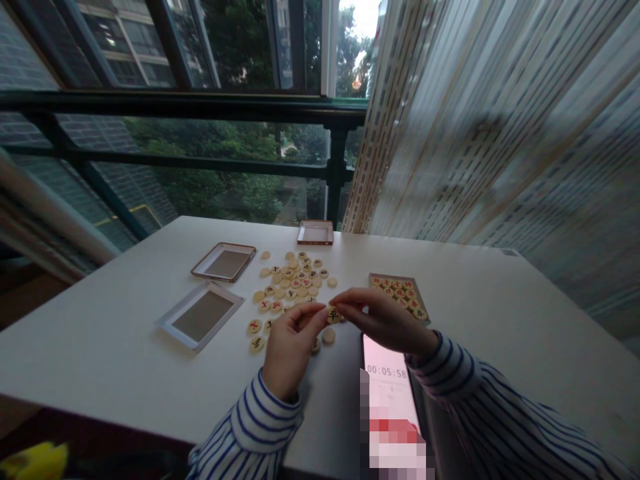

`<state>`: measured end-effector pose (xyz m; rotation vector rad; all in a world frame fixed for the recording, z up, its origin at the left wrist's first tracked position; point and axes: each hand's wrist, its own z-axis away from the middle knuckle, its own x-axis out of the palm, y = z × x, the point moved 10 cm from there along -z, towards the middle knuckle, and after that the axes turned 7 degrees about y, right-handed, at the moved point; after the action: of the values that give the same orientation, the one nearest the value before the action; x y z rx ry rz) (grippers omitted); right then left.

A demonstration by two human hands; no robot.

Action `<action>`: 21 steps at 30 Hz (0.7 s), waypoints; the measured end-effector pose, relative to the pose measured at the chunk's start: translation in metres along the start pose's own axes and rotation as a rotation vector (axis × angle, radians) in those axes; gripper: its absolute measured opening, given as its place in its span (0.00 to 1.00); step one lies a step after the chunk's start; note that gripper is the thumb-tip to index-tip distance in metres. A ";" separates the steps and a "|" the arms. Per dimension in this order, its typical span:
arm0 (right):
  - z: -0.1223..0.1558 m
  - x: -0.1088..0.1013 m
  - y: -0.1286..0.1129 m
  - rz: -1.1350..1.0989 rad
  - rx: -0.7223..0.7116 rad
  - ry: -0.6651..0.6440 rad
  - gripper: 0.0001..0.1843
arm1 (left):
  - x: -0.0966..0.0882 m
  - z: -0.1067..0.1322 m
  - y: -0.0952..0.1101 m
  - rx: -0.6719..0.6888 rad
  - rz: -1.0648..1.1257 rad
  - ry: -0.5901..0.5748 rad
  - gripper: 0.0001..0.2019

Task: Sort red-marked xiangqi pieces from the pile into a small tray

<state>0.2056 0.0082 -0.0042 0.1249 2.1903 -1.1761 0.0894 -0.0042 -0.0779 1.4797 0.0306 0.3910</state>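
A round pale xiangqi piece point(333, 315) with a black character shows at the fingertips of both hands, above the table. My left hand point(295, 347) is closed, thumb and index finger pinched at the piece's left edge. From the other side my right hand point(377, 317) grips it with its fingertips together. Beyond and left of the hands, many xiangqi pieces point(301, 277) lie scattered, some with red or black characters up, others blank side up. Right of my right hand, a box point(421, 305) holds rows of pieces with red characters; my wrist hides part of that area.
A phone point(387, 363) with a running timer lies below my right forearm. Two shallow trays point(197, 275) point(165, 325) sit left on the white table point(100, 340); a small box point(315, 241) stands at the far edge. Behind are a railing point(200, 162) and a curtain point(475, 133).
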 end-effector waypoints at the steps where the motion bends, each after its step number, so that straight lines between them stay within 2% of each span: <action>1: 0.001 -0.002 0.000 -0.003 -0.007 0.007 0.11 | 0.002 0.000 0.000 0.001 0.002 -0.006 0.14; 9: 0.007 -0.014 0.002 -0.006 -0.058 0.048 0.12 | 0.015 -0.002 0.004 0.040 0.019 -0.041 0.13; 17: 0.009 -0.028 0.013 0.006 0.012 0.064 0.11 | 0.034 -0.005 0.008 0.020 -0.028 -0.103 0.15; 21: 0.009 -0.036 0.014 0.046 0.000 0.081 0.10 | 0.042 -0.009 0.011 0.026 -0.059 -0.111 0.15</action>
<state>0.2438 0.0168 0.0031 0.2249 2.2459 -1.1638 0.1239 0.0161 -0.0592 1.5200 -0.0088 0.2608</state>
